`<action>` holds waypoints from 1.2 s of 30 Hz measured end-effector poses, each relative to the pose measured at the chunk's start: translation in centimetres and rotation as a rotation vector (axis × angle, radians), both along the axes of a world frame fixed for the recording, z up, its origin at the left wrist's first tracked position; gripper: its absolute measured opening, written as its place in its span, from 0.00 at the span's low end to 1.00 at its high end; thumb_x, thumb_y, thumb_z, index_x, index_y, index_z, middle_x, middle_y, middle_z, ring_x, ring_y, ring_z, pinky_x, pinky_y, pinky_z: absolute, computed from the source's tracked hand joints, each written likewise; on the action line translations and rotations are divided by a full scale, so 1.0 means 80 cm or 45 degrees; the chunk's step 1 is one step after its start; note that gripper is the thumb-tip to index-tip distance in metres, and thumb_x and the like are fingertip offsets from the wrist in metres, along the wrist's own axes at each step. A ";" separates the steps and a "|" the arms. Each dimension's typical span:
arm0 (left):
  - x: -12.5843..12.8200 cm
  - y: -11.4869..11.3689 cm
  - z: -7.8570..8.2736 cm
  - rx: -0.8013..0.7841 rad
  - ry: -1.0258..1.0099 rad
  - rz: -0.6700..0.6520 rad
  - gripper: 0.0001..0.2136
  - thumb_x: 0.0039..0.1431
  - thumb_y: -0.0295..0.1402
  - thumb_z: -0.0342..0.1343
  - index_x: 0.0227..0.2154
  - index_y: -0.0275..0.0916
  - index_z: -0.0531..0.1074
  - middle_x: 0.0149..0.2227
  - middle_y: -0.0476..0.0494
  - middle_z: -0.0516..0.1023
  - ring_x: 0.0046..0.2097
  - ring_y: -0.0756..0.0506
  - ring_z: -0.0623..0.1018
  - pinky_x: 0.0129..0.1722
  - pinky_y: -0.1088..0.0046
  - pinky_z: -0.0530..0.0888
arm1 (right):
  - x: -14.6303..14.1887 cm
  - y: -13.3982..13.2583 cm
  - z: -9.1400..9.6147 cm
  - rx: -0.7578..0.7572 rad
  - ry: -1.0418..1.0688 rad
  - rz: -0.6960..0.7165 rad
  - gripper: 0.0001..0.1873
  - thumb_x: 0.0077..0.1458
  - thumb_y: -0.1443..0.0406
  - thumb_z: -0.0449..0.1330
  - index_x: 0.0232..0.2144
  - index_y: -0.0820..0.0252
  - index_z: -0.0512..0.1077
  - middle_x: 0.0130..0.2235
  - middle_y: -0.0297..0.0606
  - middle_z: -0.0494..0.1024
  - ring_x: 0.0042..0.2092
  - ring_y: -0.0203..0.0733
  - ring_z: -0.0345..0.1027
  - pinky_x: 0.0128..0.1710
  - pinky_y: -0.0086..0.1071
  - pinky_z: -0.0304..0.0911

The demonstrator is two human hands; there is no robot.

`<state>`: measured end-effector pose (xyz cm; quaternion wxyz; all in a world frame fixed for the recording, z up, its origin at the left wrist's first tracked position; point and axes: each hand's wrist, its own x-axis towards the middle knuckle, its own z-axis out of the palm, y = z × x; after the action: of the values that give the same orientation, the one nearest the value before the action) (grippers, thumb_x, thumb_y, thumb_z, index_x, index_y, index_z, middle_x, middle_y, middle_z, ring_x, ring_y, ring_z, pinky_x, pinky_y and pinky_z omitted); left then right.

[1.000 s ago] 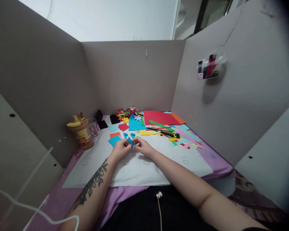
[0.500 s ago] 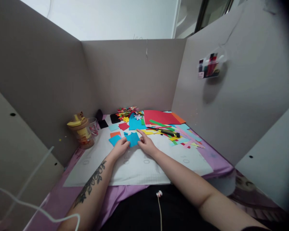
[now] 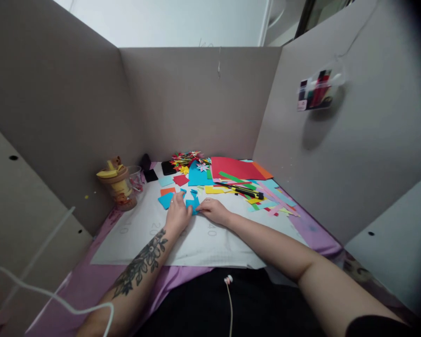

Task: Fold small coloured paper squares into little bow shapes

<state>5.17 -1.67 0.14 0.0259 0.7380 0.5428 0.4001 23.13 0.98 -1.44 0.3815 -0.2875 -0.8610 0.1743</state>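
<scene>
A small piece of blue paper (image 3: 192, 204) lies between my hands, low over the white sheet. My right hand (image 3: 214, 211) pinches its lower right edge, fingers drawn together. On the other side my left hand (image 3: 178, 209) has its thumb on the paper's left edge; its fingers reach forward beside small blue scraps and partly hide the paper. Another blue piece (image 3: 165, 200) lies just left of that hand, below an orange piece (image 3: 167, 191). A black and yellow utility knife (image 3: 247, 192) rests among paper strips to the right.
Red sheets (image 3: 235, 168) and a heap of folded paper stars (image 3: 187, 159) lie at the back. A brown tumbler with a yellow lid (image 3: 121, 189) stands at the left beside a clear cup (image 3: 136, 178). Grey panels (image 3: 196, 103) enclose the table. A white cable (image 3: 56, 297) hangs at front left.
My left hand has shifted forward over the blue paper, its fingers stretching further. The right index finger, stretched out before, is now drawn in at the paper's edge. The paper shows less and looks tilted or bent.
</scene>
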 end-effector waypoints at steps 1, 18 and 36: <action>0.006 -0.007 -0.002 0.071 0.090 -0.051 0.20 0.51 0.27 0.49 0.49 0.35 0.60 0.51 0.33 0.65 0.53 0.39 0.66 0.49 0.60 0.65 | 0.001 0.000 -0.001 0.042 -0.047 0.042 0.13 0.49 0.73 0.54 0.32 0.54 0.76 0.31 0.38 0.76 0.36 0.41 0.66 0.42 0.37 0.61; 0.038 -0.077 -0.003 -0.071 0.447 -0.297 0.10 0.58 0.30 0.46 0.36 0.37 0.72 0.39 0.37 0.74 0.45 0.42 0.72 0.47 0.63 0.67 | 0.048 0.000 0.004 -0.203 -0.064 0.139 0.06 0.50 0.65 0.59 0.29 0.55 0.77 0.34 0.39 0.74 0.39 0.41 0.66 0.44 0.38 0.60; 0.037 -0.077 -0.006 -0.093 0.442 -0.304 0.11 0.60 0.29 0.42 0.32 0.37 0.70 0.36 0.39 0.72 0.43 0.44 0.70 0.46 0.67 0.67 | 0.026 0.014 -0.004 -0.214 -0.139 -0.244 0.05 0.46 0.69 0.59 0.20 0.61 0.72 0.27 0.35 0.70 0.34 0.37 0.62 0.38 0.32 0.57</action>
<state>8.14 -7.85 -0.30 0.0062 0.8535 0.4619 0.2411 25.21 2.07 -1.72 0.3236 -0.4084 -0.8315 0.1925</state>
